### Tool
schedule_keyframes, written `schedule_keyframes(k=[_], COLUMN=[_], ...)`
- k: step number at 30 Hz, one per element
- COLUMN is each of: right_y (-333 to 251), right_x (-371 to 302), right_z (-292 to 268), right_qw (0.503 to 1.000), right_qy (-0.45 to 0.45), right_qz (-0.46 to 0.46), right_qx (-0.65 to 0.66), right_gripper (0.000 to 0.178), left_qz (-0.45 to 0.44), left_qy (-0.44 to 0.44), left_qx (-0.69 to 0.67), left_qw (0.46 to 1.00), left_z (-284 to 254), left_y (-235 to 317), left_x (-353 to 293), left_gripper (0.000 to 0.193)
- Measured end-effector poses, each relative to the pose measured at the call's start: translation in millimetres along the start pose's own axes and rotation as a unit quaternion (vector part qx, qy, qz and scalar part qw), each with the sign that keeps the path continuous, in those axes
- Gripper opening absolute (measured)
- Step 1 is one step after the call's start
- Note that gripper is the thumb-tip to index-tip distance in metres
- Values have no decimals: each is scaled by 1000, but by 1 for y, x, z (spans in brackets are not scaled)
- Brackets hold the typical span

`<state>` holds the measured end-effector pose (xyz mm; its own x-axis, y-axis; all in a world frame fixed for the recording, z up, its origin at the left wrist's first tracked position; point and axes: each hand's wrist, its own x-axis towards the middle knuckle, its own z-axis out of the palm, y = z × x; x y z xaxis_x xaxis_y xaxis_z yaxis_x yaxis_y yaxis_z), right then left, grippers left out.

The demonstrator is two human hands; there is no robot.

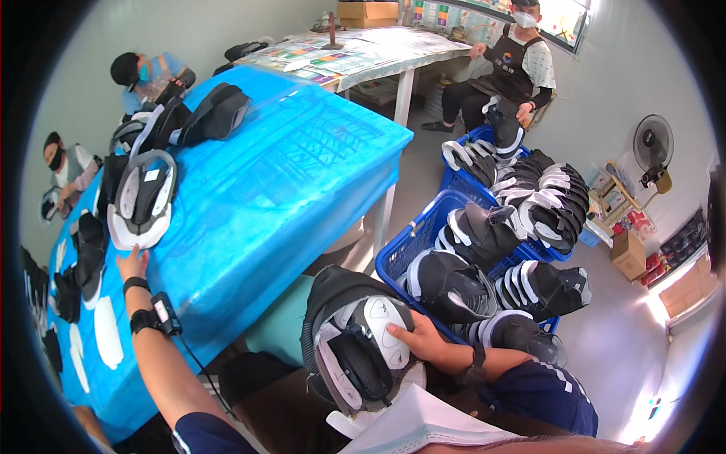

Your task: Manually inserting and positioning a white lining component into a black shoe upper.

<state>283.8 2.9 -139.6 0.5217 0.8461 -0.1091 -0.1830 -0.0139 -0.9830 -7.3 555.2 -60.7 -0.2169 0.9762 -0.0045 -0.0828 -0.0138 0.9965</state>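
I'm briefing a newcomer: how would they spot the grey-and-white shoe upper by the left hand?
Find the bright blue, glossy-covered table. Toward its left side, at the wearer's bare left hand, is a grey-and-white padded shoe upper. Unlike the mostly black uppers beyond it, its open inside shows, with a small white rectangle.

left arm [168, 371] outstretched, right arm [501, 363] bent

Pale walls [609, 91] enclose a grey floor [612, 340]. Blue-covered table [287, 197]: left. Paper-covered table [386, 44]: far side. Window [569, 21]: far right. Bright light strikes the floor, near right.
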Motion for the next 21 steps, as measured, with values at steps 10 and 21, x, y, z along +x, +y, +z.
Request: schedule_keyframes(k=[10,21], right_y=[0,-5], right_x=[-1,-1], right_z=[2,8], right_qw=[1000,1000], right_qy=[8,10], right_qz=[6,4], right_qx=[-20,-14], right_gripper=[35,34], left_qz=[5,58], left_qy=[-26,-117], left_qx=[-17,-35], left_qw=[999,991], left_z=[20,-1], left_y=[11,7], left_x=[-32,-4], left_gripper=[81,47])
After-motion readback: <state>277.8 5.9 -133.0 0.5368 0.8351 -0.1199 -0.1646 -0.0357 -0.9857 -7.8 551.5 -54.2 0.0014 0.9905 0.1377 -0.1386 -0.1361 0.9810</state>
